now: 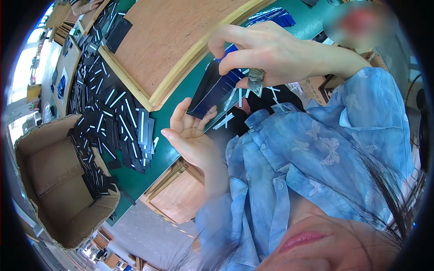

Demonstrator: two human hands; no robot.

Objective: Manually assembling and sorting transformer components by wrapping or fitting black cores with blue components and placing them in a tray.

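Note:
My right hand (266, 54) pinches the upper end of a long, narrow, folded dark piece (212, 92), black on one side and glossy dark blue on the other. A small shiny greyish-green scrap (256, 82) sits at my right thumb; what it is I cannot tell. My left hand (194, 135) lies palm up under the lower end of the dark piece, fingers and thumb apart, with that end against the fingers. Several thin white strips (224, 121) lie on dark cloth in my lap, behind the piece.
A heap of black pieces with white strips (106, 108) covers the green table (169, 122) at left. An open cardboard box (49, 171) stands beside it. A wood-framed board (158, 45) spans the back, with glossy blue pieces (271, 17) beyond. Another person's hand (92, 5) shows far left.

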